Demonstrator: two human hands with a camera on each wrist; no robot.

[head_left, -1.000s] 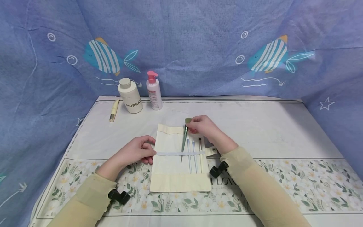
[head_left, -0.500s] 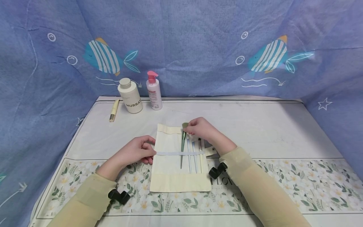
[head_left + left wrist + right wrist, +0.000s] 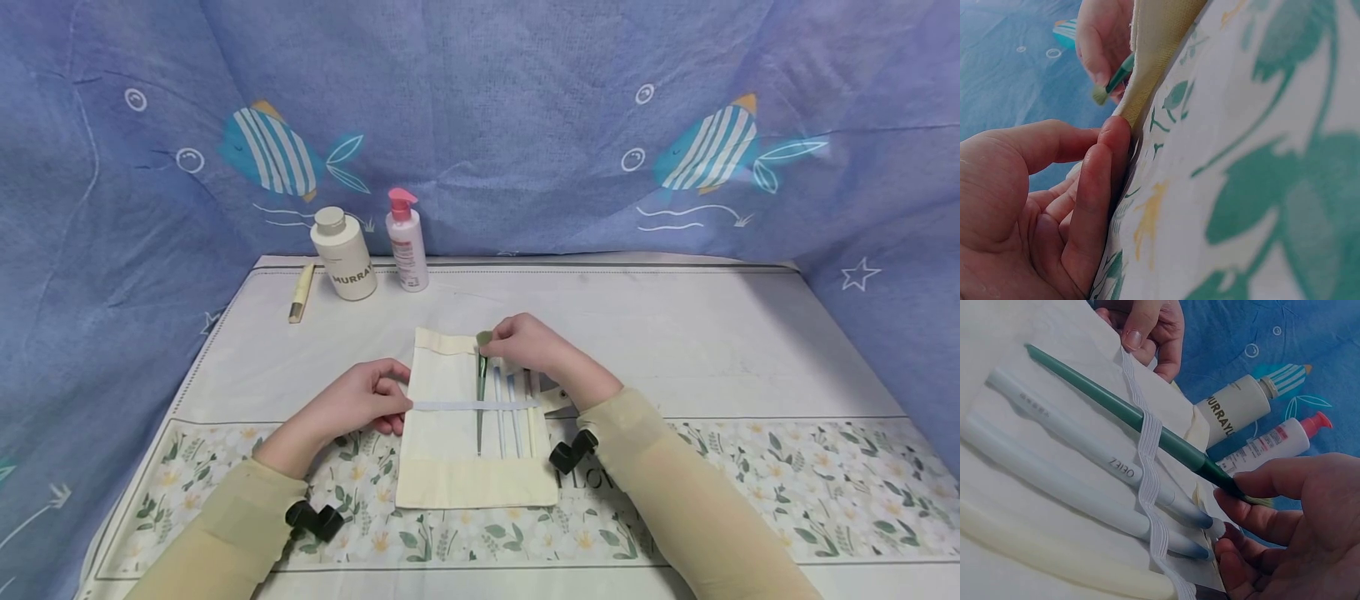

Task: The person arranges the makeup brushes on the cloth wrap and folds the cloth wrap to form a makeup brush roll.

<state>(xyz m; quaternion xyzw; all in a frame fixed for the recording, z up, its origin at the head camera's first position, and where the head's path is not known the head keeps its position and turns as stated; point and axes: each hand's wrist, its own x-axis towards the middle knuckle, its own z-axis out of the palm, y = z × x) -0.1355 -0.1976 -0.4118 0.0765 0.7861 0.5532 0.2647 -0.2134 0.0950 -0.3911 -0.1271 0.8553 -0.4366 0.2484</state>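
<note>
A cream fabric brush roll (image 3: 442, 433) lies unfolded, with a white elastic band (image 3: 442, 406) across its middle. My left hand (image 3: 371, 396) pinches its left edge at the end of the band, as the left wrist view shows up close. My right hand (image 3: 521, 343) holds a green makeup brush (image 3: 1094, 390) by the ferrule between thumb and finger, bristles toward the far side. The green handle runs under the elastic, its tip near the lower pocket flap. To its right, two pale blue brushes (image 3: 1079, 431) and a cream-handled brush (image 3: 1054, 550) sit under the same band.
At the back left stand a white MURRAY bottle (image 3: 345, 258) and a pump bottle (image 3: 408, 254) with a pink top. Left of them lies a cream tube (image 3: 302, 292). A snap strap (image 3: 557, 400) sticks out at the roll's right. Blue curtains (image 3: 495, 125) hang behind the table.
My right hand has moved toward me and slightly left, sliding the green brush farther down under the elastic and turning it more upright. My left hand has stayed at the roll's edge.
</note>
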